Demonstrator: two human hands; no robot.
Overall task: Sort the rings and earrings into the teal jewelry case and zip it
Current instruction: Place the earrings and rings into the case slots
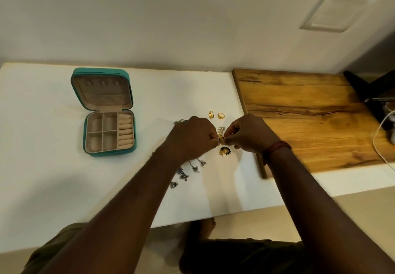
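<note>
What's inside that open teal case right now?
No jewelry that I can see: the teal case shows bare beige compartments and a row of ring rolls. The lid's pocket hides its own inside, so that part is unknown.

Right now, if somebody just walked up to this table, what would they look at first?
Probably the left hand and right hand together at mid-table, both pinching a tiny gold jewel between their fingertips. Next comes the open teal jewelry case lying at the far left, its beige compartments looking empty. Two gold rings sit just beyond the hands.
</note>
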